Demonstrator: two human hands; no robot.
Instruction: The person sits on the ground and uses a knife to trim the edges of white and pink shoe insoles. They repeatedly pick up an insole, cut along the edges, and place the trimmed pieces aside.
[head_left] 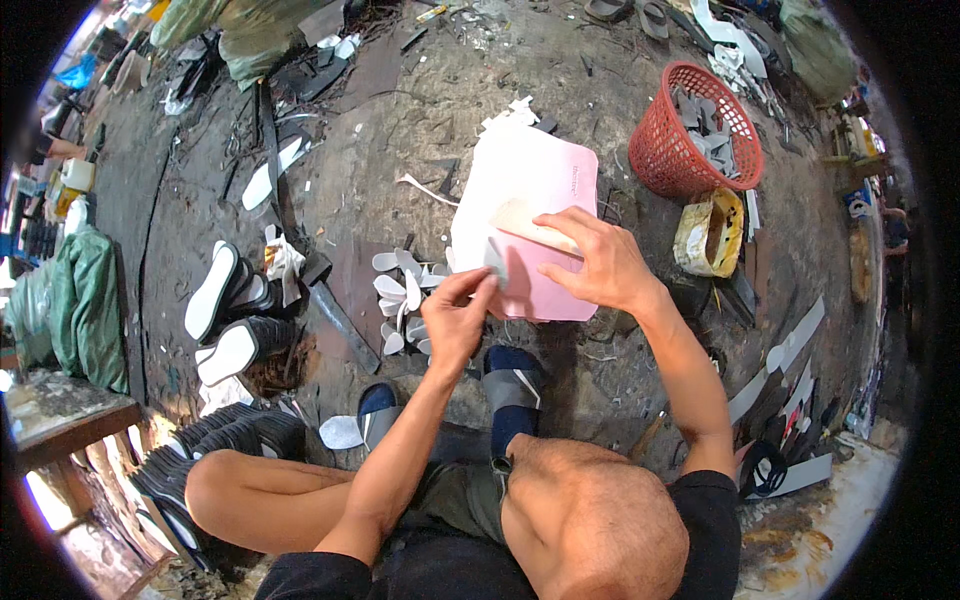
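Note:
My left hand (458,318) pinches a small grey strap-like piece (495,258) between thumb and fingertips. Over the pink sheet (565,175), my right hand (605,262) grips a pale beige sole-shaped piece (525,222) by its end, fingers across the top and thumb on the lower side. The grey piece is close to the beige one; whether they touch I cannot tell. Beside my left hand is a loose heap of small grey-white cut pieces (408,280) on the floor.
A red plastic basket (655,150) of grey pieces stands at right, with a yellow-white cut-open container (690,240) below it. A hammer (342,325) lies at left near white-topped soles (213,290). Stacked dark soles (225,440) sit by my knee, and a green sack (90,300) farther left.

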